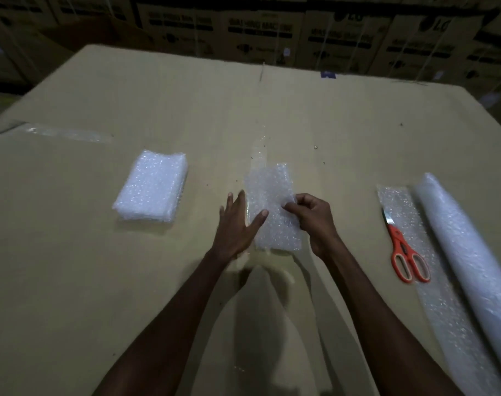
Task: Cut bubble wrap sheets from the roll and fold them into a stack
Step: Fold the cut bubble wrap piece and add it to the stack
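A folded bubble wrap sheet point(272, 201) lies in the middle of the cardboard-covered table point(72, 267). My left hand point(237, 224) presses flat on its left edge, fingers straight. At the sheet's right edge, my right hand point(312, 215) pinches the wrap between thumb and curled fingers. A stack of folded bubble wrap sheets point(150, 187) sits to the left. The bubble wrap roll point(466, 258) lies along the right side, with its loose end point(400, 207) spread flat beside it. Orange-handled scissors point(405, 252) rest on that loose end.
Stacked cardboard appliance boxes point(260, 32) line the wall behind the table. A strip of clear tape point(66, 132) shines on the far left of the table. Small dark specks dot the surface near the middle.
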`<action>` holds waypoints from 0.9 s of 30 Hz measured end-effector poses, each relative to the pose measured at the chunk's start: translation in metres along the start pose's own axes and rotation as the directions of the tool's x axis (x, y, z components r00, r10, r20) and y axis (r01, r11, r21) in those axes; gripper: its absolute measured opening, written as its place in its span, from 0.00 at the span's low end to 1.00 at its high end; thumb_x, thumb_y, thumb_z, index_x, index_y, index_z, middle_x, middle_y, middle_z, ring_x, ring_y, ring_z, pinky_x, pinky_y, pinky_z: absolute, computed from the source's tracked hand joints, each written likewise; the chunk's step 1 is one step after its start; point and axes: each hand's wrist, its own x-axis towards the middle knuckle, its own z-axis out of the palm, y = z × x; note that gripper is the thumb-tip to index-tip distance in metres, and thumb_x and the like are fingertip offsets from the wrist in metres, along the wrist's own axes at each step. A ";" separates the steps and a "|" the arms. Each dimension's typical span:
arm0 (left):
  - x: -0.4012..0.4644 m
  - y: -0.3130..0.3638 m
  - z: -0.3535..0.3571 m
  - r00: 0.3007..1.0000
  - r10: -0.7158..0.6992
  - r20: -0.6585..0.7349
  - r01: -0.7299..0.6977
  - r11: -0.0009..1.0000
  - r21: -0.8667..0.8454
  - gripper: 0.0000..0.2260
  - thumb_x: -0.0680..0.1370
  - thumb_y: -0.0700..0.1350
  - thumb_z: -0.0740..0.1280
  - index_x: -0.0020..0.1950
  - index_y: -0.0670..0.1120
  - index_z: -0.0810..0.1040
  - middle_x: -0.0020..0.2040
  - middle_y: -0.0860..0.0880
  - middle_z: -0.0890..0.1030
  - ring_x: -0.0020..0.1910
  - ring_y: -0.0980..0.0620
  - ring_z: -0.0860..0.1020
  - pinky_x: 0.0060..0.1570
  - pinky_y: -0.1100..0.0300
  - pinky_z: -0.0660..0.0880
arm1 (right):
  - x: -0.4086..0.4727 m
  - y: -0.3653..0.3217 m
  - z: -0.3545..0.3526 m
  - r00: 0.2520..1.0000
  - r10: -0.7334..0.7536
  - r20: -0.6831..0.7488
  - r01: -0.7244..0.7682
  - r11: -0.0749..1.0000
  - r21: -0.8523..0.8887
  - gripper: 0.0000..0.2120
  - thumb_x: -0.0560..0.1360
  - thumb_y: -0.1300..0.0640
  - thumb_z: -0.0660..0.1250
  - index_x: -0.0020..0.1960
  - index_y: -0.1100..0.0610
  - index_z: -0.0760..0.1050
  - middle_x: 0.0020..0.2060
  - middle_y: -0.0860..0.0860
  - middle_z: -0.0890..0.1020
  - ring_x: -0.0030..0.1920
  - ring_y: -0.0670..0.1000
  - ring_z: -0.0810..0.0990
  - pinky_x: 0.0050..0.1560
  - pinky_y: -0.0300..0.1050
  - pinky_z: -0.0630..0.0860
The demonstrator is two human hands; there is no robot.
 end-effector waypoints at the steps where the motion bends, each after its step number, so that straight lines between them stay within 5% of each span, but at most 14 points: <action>1: -0.003 0.010 -0.006 0.998 -0.063 0.018 0.065 0.979 -0.191 0.46 0.73 0.75 0.59 0.82 0.51 0.50 0.82 0.50 0.56 0.81 0.51 0.51 0.78 0.45 0.50 | -0.004 -0.008 0.001 0.999 -0.025 0.028 0.025 0.999 0.021 0.04 0.76 0.63 0.73 0.51 0.62 0.83 0.44 0.56 0.87 0.41 0.52 0.85 0.38 0.44 0.80; 4: -0.010 0.028 -0.026 0.991 -0.117 0.068 0.134 0.766 -0.628 0.41 0.71 0.68 0.72 0.78 0.52 0.64 0.72 0.50 0.74 0.70 0.49 0.74 0.68 0.46 0.73 | -0.015 -0.031 0.006 0.991 -0.082 0.101 0.074 0.994 0.083 0.07 0.76 0.65 0.72 0.53 0.64 0.82 0.45 0.58 0.87 0.40 0.52 0.86 0.38 0.43 0.81; 7: -0.025 0.035 -0.046 0.981 -0.194 0.022 0.151 0.681 -0.717 0.32 0.72 0.58 0.76 0.72 0.48 0.73 0.63 0.49 0.81 0.60 0.53 0.80 0.61 0.52 0.76 | -0.023 -0.045 0.006 0.982 -0.128 0.140 0.107 0.982 0.154 0.08 0.75 0.66 0.73 0.54 0.65 0.81 0.42 0.55 0.87 0.39 0.51 0.85 0.39 0.42 0.81; 9: -0.037 0.036 -0.057 0.977 -0.211 -0.018 0.129 0.660 -0.740 0.17 0.76 0.48 0.75 0.63 0.46 0.79 0.54 0.50 0.84 0.50 0.55 0.82 0.53 0.57 0.78 | -0.026 -0.045 0.006 0.979 -0.146 0.143 0.124 0.980 0.157 0.08 0.74 0.66 0.74 0.53 0.64 0.82 0.40 0.53 0.87 0.38 0.50 0.84 0.39 0.42 0.81; 14: -0.058 0.023 -0.085 0.967 -0.240 -0.081 0.109 0.685 -0.720 0.11 0.75 0.42 0.76 0.55 0.41 0.82 0.47 0.48 0.84 0.41 0.56 0.80 0.41 0.62 0.78 | -0.033 -0.034 0.021 0.981 -0.115 0.154 0.089 0.982 0.164 0.07 0.74 0.65 0.75 0.51 0.61 0.82 0.40 0.52 0.87 0.39 0.49 0.84 0.39 0.42 0.78; 17: -0.064 0.009 -0.103 0.956 -0.273 -0.109 0.122 0.704 -0.700 0.14 0.74 0.41 0.76 0.57 0.37 0.82 0.47 0.46 0.85 0.42 0.53 0.80 0.42 0.61 0.79 | -0.033 -0.029 0.042 0.982 -0.088 0.170 0.070 0.991 0.113 0.11 0.72 0.63 0.77 0.53 0.62 0.82 0.43 0.55 0.87 0.42 0.51 0.85 0.44 0.48 0.76; 22: -0.056 -0.025 -0.156 0.938 -0.316 -0.140 0.129 0.698 -0.704 0.11 0.74 0.41 0.76 0.53 0.37 0.84 0.44 0.45 0.84 0.41 0.52 0.78 0.42 0.61 0.76 | -0.022 -0.033 0.095 0.978 -0.015 0.207 -0.005 0.995 0.096 0.12 0.72 0.65 0.77 0.54 0.62 0.80 0.40 0.54 0.84 0.35 0.47 0.80 0.34 0.39 0.77; 27: -0.022 -0.070 -0.226 0.936 -0.306 -0.172 0.128 0.754 -0.645 0.04 0.74 0.39 0.76 0.47 0.41 0.85 0.42 0.42 0.83 0.38 0.51 0.76 0.41 0.58 0.74 | 0.005 -0.038 0.173 0.978 0.069 0.198 -0.095 0.988 0.126 0.11 0.71 0.65 0.78 0.52 0.62 0.81 0.40 0.54 0.84 0.37 0.49 0.81 0.38 0.40 0.80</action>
